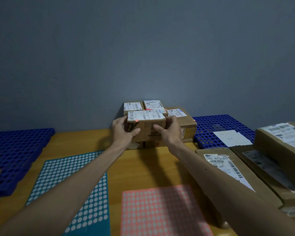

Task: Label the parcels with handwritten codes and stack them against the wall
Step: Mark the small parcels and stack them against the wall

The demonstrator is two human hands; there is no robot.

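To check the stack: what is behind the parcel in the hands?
Two labelled boxes side by side at the grey wall, a larger box beside them. The parcel covers their lower parts.

A: What is seen at the back?
B: A plain grey-blue wall [143,48] is seen across the whole view. It is dimly lit, paler toward the middle and darker at the upper corners.
A: And below it?
B: A yellow-orange table [134,167] is set right against the wall. A dark blue perforated grid [15,150] is laid on its left side, and a second blue grid [220,126] on the right, close to the wall. Soft shadows are cast on the tabletop.
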